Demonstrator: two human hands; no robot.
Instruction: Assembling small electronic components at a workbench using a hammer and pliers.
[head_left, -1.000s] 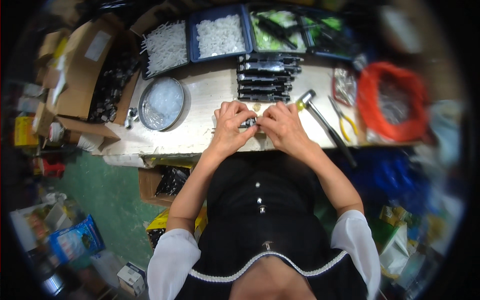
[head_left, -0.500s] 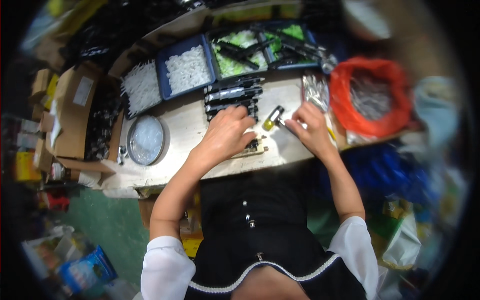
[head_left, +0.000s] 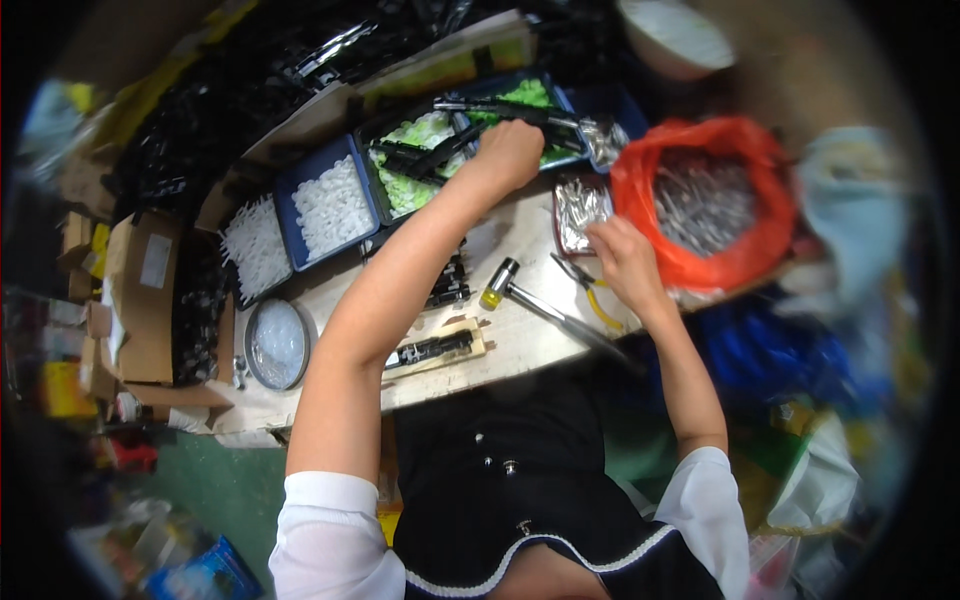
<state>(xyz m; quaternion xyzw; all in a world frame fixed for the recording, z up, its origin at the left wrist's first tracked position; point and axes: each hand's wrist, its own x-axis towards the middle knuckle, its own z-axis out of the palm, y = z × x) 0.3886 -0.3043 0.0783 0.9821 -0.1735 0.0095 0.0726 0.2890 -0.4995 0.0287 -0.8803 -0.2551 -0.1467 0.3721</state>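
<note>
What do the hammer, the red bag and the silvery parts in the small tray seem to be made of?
Hammer: shaft likely smooth metal, from its silvery shine; the yellow end looks like glossy plastic, though rubber is possible.
Red bag: probably thin plastic film, judging by its crinkled folds and slight sheen.
Silvery parts: seemingly bright metal, as they glint, but coated plastic can't be ruled out.

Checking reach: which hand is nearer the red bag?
Right. The right hand is by the left edge of the red bag; the left hand is farther left, by green pieces.
</note>
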